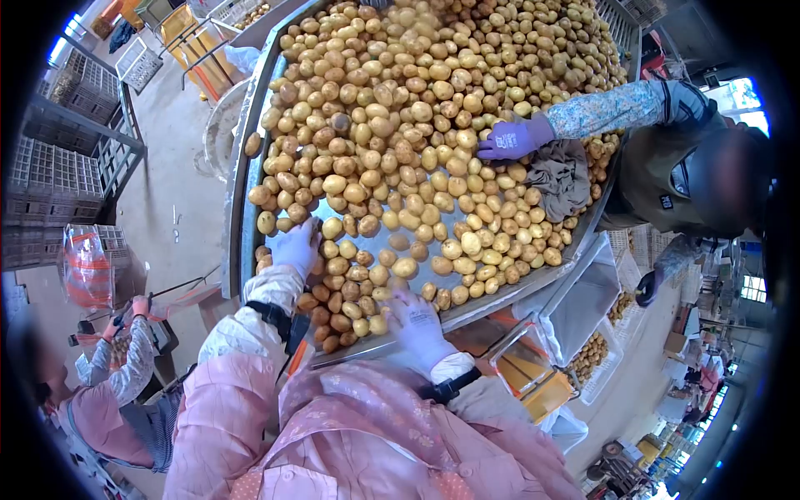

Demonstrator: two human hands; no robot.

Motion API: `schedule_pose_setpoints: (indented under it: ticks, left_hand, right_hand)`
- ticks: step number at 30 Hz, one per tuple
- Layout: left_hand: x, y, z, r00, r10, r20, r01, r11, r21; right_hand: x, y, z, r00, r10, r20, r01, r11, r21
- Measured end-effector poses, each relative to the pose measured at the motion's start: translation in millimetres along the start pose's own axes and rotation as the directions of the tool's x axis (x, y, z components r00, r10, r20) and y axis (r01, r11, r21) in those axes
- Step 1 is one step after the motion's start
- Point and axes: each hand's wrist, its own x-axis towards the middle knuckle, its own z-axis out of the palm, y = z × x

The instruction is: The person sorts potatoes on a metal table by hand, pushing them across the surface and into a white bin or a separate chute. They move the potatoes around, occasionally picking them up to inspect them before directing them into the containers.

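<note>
Many small yellow-brown potatoes (pixel 379 125) cover a metal sorting table (pixel 429 273), whose bare surface shows in patches near me. My left hand (pixel 293 252), in a pale glove, reaches in at the table's left side, with its outstretched fingers against the potatoes there. Closer to the front edge, my right hand (pixel 417 329) is over the potatoes, fingers extended and a little blurred, palm down. Between the two hands lies a cluster of browner potatoes (pixel 337 304).
Across the table, a co-worker's purple-gloved hand (pixel 510 140) rests on the potatoes beside a crumpled grey-brown cloth (pixel 560 179). Stacked crates (pixel 50 179) stand at left, near another person (pixel 108 383). A yellow crate (pixel 537 392) and a white crate of potatoes (pixel 596 362) sit below right.
</note>
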Motion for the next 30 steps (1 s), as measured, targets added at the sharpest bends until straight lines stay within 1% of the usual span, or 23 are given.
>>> schedule_pose_setpoints:
  ticks: [1, 3, 4, 6, 7, 8, 9, 10, 11, 12, 13, 14, 15, 16, 17, 18, 19, 21, 22, 25, 26, 29, 30]
  left_hand:
    - [-9.8, -3.0, -0.1, 1.0, 0.008, -0.028, -0.008, 1.0, 0.011]
    - [-27.9, -22.3, 20.3, 0.993, 0.032, -0.112, -0.04, 0.997, -0.063]
    - [-30.6, -30.9, 31.8, 0.987, 0.043, -0.154, -0.059, 0.993, -0.101]
    - [-37.8, -22.7, 18.5, 0.995, -0.063, -0.079, 0.05, 0.986, -0.158]
    - [-40.4, -19.4, 14.0, 0.993, -0.115, -0.04, 0.105, 0.978, -0.182]
    - [-35.9, -29.1, 25.1, 0.987, -0.127, -0.1, 0.098, 0.963, -0.251]
    - [-35.3, -29.2, 37.6, 0.983, -0.132, -0.126, 0.056, 0.876, -0.478]
    - [-35.9, -28.0, 50.0, 0.979, -0.138, -0.152, 0.0, 0.738, -0.675]
    - [-37.0, -25.0, 57.1, 0.974, -0.149, -0.17, -0.06, 0.556, -0.829]
    - [-64.7, 17.8, 8.2, 0.995, -0.101, -0.007, 0.047, 0.524, -0.85]
    - [-84.3, 41.6, 3.3, 1.0, -0.006, 0.001, 0.004, 0.537, -0.844]
    - [-102.2, 58.9, 0.3, 0.986, 0.16, 0.054, -0.043, 0.549, -0.835]
    - [-119.1, 74.0, 10.9, 0.973, 0.184, 0.142, 0.042, 0.46, -0.887]
    - [-133.6, 88.0, 3.7, 0.96, 0.244, 0.135, -0.01, 0.514, -0.858]
    - [-139.6, 96.9, 5.1, 0.942, 0.267, 0.205, 0.071, 0.44, -0.895]
    - [-143.6, 102.4, 15.7, 0.931, 0.283, 0.23, 0.185, 0.177, -0.967]
    - [-145.5, 105.5, 25.3, 0.919, 0.306, 0.25, 0.292, -0.1, -0.951]
    - [-151.0, 110.3, -9.0, 0.905, 0.325, 0.275, 0.291, -0.001, -0.957]
    - [-153.4, 110.6, -22.1, 0.899, 0.332, 0.285, 0.286, 0.048, -0.957]
    - [-159.6, 105.1, -25.3, 0.934, 0.248, 0.257, 0.213, 0.189, -0.958]
    - [-160.6, 103.4, -22.8, 0.952, 0.148, 0.267, 0.231, 0.221, -0.947]
    - [-159.9, 89.1, -9.5, 0.938, 0.286, 0.193, 0.008, 0.541, -0.841]
    - [-164.3, 92.7, -0.9, 0.932, 0.291, 0.215, 0.095, 0.377, -0.921]
  right_hand:
    - [-0.2, 5.5, 4.9, 0.994, -0.023, -0.11, 0.031, 0.997, 0.077]
    - [-8.9, 26.6, 10.6, 0.947, -0.039, -0.318, 0.112, 0.971, 0.212]
    - [-6.6, 38.0, 3.9, 0.918, -0.025, -0.395, 0.098, 0.981, 0.166]
    - [-5.2, 60.6, -10.5, 0.892, 0.187, -0.412, -0.088, 0.965, 0.248]
    - [-3.8, 67.7, -14.5, 0.863, 0.289, -0.414, -0.176, 0.941, 0.289]
    - [-2.7, 62.3, -25.2, 0.871, 0.248, -0.424, -0.124, 0.947, 0.298]
    - [-4.8, 59.6, -25.0, 0.895, 0.308, -0.323, -0.124, 0.867, 0.483]
    - [-6.6, 54.4, -21.0, 0.914, 0.345, -0.213, -0.133, 0.751, 0.647]
    - [-5.9, 42.5, -11.7, 0.931, 0.326, -0.165, -0.057, 0.576, 0.815]
    - [-5.3, 30.6, -2.5, 0.945, 0.305, -0.117, 0.0, 0.358, 0.934]
    - [-3.9, 9.8, -0.9, 0.924, 0.377, 0.058, -0.142, 0.2, 0.969]
    - [-0.3, -13.9, -7.4, 0.878, 0.416, 0.236, -0.273, 0.031, 0.961]
    - [2.0, -25.8, -11.1, 0.809, 0.422, 0.409, -0.386, -0.142, 0.911]
    - [-0.5, -26.2, -7.2, 0.854, 0.403, 0.33, -0.367, 0.016, 0.93]
    - [-6.5, -25.6, -1.4, 0.893, 0.372, 0.253, -0.334, 0.173, 0.927]
    - [-11.5, -24.4, 1.9, 0.926, 0.331, 0.18, -0.291, 0.325, 0.9]
    - [-14.2, -22.2, 2.2, 0.94, 0.297, 0.17, -0.24, 0.217, 0.946]
    - [-20.2, -18.1, 1.1, 0.963, 0.229, 0.143, -0.146, -0.007, 0.989]
    - [-21.5, -26.2, -8.5, 0.974, 0.215, 0.069, -0.098, 0.126, 0.987]
    - [-27.4, -42.3, -21.0, 0.975, 0.189, 0.114, -0.145, 0.157, 0.977]
    - [-28.5, -42.4, -17.6, 0.977, 0.192, 0.094, -0.13, 0.19, 0.973]
    - [-28.6, -44.4, -9.8, 0.985, 0.173, 0.018, -0.07, 0.302, 0.951]
    - [-29.7, -49.1, -11.9, 0.987, 0.157, -0.017, -0.039, 0.346, 0.937]
